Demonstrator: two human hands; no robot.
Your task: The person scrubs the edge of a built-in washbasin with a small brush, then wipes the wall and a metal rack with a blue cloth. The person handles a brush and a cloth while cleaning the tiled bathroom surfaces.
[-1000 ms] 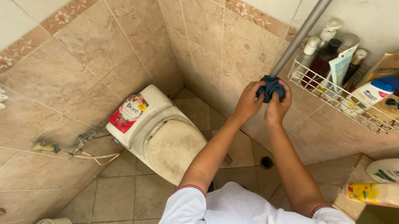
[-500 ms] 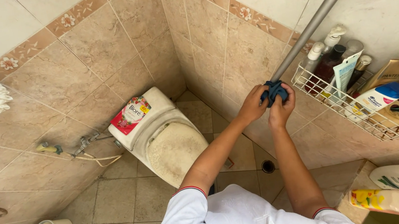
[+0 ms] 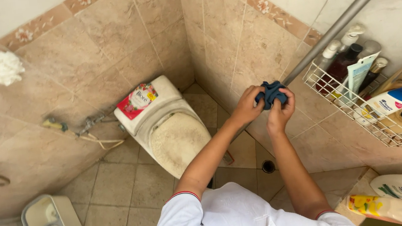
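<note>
Two hands are raised together in front of the tiled wall corner: the left hand [image 3: 247,106] and the right hand [image 3: 280,112] both grasp a dark blue cloth [image 3: 271,93], bunched between them at the lower end of a grey metal rail [image 3: 352,5]. Behind them stands the toilet [image 3: 170,132]. To the right, a white wire rack [image 3: 366,112] holds bottles.

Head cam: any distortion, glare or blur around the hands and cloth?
Head view: wide-angle bend, tile lines and the grey pole lean outward; soft even light, no harsh glare; both hands, left hand and right hand, and the blue cloth are sharp; the cloth's folds read dark.
</note>
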